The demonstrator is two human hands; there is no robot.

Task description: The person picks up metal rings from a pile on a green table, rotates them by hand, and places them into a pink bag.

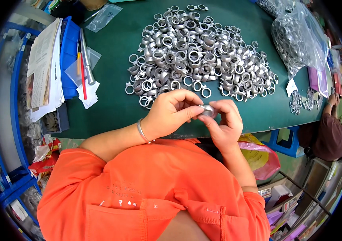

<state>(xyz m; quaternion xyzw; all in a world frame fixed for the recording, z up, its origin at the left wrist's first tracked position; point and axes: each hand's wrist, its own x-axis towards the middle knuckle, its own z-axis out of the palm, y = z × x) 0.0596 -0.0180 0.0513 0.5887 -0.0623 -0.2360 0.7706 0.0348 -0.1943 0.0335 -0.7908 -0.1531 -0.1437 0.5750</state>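
Observation:
Between the fingertips of both hands is a grey metal ring (207, 110), held just above the near edge of the green table. My left hand (174, 109), with a bangle on its wrist, pinches the ring's left side between thumb and finger. On the other side my right hand (225, 120) grips it with thumb and fingers. Beyond the hands spreads a large heap of similar metal rings (195, 52), many with a small lug on the rim. A few loose rings lie at the heap's near side, close to my fingers.
A blue bin (71, 56) with papers (46, 68) stands at the left; a red pen (84, 82) lies beside it. At right sits a clear bag of rings (295, 38), near smaller loose parts (296, 102). A co-worker (327, 134) works farther right, by a blue stool (285, 140).

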